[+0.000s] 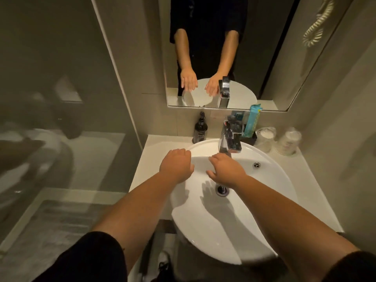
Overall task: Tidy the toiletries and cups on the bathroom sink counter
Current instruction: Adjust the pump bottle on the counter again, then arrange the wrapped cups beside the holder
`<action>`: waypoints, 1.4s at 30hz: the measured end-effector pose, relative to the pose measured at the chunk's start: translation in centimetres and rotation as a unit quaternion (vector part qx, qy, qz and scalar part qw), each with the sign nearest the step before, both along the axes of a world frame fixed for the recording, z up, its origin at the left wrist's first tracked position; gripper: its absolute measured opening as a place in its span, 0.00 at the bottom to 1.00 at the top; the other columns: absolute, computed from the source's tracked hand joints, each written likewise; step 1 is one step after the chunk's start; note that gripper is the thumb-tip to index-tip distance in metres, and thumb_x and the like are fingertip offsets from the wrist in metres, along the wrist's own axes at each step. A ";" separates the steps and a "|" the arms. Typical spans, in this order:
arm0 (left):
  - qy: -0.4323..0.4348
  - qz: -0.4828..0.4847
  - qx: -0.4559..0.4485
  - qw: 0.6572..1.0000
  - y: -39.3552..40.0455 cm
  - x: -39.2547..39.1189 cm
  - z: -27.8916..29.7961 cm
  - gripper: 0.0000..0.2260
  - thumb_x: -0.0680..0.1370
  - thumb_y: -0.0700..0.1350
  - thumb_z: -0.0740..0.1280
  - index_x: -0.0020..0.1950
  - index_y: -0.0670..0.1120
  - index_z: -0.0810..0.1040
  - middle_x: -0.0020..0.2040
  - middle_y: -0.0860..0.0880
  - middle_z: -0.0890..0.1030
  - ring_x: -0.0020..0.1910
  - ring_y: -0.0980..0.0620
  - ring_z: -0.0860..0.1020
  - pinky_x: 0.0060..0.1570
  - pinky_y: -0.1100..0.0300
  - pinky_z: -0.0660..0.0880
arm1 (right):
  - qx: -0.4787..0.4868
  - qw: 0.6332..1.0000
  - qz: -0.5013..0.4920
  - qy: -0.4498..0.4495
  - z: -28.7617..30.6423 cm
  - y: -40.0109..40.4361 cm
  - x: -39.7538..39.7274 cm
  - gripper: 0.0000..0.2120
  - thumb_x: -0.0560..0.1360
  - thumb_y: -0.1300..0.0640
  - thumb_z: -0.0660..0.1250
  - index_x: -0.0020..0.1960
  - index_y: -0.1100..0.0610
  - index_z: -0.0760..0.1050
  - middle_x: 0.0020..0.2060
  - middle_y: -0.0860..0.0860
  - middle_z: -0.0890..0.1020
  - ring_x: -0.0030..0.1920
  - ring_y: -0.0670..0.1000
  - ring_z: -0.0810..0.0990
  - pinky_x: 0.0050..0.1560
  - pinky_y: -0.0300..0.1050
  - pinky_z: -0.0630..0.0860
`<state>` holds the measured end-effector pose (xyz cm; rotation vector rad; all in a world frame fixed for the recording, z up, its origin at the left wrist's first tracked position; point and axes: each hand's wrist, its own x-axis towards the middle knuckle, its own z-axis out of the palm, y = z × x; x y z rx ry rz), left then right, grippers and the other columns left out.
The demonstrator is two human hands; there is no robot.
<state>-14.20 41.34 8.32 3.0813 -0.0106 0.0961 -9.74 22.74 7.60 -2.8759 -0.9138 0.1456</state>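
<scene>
- Both hands are held above the white sink (274, 192), nearest the viewer; nothing is carried by either.
- The left hand (176, 165) is seen from the back with its fingers (186, 153) bent downward over the far-left rim; no thing is held in them, and whether they touch the basin cannot be told.
- The right hand (227, 169) is stretched toward the tap (228, 139), its fingers relaxed and slightly spread, empty, with the thumb turned toward the drain (222, 189).
- The step in hand is judged to be a reach toward the things at the back of the table (160, 139); no grasp is made yet.
- The dark pump bottle (200, 129) stands upright at the back left, just beside the basin rim. It is best gripped round the body, not the pump head, and it is reached most directly by the left hand.
- Behind the tap, a dark tray (249, 139) holds upright packets, among them a teal packet (252, 121). The tap is to be passed on its right side, so that the spout is not struck by the wrist.
- Two wrapped cups (264, 139) (289, 142) stand upside down at the far right, near each other. The wrapping looks slippery and the cups light, so a gentle grip low on the wall is advised.
- The cups are best kept away from the table edge.
</scene>
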 end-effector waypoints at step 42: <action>0.017 -0.198 -0.045 0.979 -20.8 7.4 -0.6 0.17 0.78 0.56 0.58 0.58 0.46 0.72 0.54 0.46 0.76 0.55 0.45 0.73 0.56 0.52 0.69 | -0.039 0.974 -0.222 -0.006 2.3 -21.8 2.4 0.34 0.72 0.35 0.62 0.71 0.54 0.63 0.66 0.53 0.72 0.65 0.56 0.70 0.62 0.52 0.69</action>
